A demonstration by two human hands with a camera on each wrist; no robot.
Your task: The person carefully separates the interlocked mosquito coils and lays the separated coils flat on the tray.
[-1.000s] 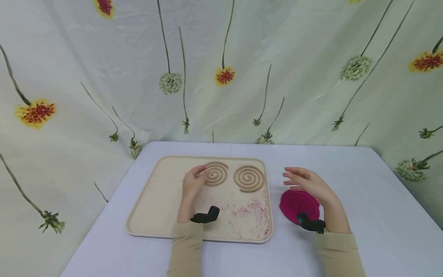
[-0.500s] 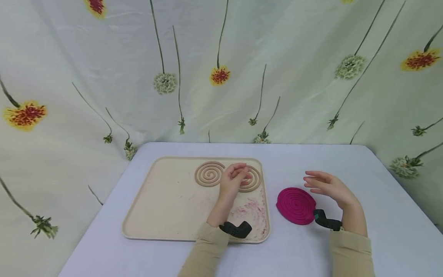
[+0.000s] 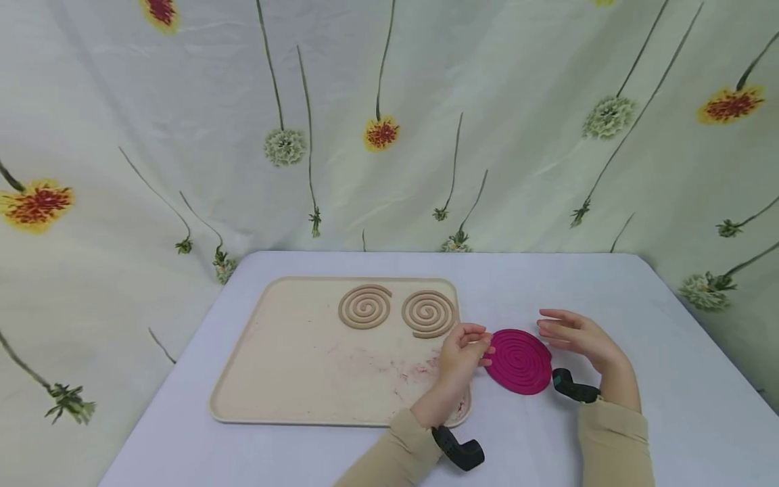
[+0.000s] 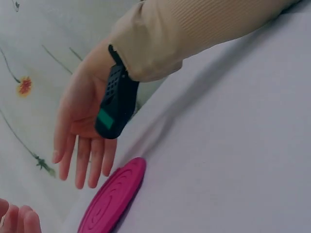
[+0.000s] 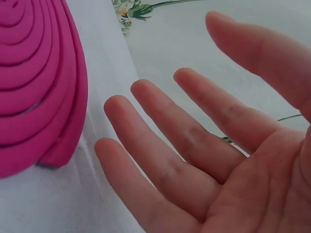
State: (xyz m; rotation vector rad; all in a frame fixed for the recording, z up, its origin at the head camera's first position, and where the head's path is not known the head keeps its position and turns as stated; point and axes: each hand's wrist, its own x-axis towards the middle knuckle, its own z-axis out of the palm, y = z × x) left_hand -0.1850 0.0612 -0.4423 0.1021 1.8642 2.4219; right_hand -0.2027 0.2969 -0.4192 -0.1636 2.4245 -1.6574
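Observation:
On the table lies a flat magenta clay spiral (image 3: 519,362), its coils wound tightly together. My left hand (image 3: 461,357) is at the spiral's left edge, over the tray's right side; I cannot tell whether its fingertips touch the clay. Only a few left fingertips (image 4: 22,221) show in the left wrist view. My right hand (image 3: 581,340) hovers just right of the spiral, holding nothing. In the right wrist view its fingers (image 5: 150,136) are spread and fairly straight, apart from the clay.
A cream tray (image 3: 274,379) with magenta smears bears two tan clay spirals, a left one (image 3: 365,306) and a right one (image 3: 429,314), in its far right part. Behind the white-covered table (image 3: 608,291) hangs a flower-print cloth (image 3: 341,101).
My left hand has moved right across the tray, past the tan spirals, to the magenta one. My right hand has shifted right, from above the magenta spiral to beside it.

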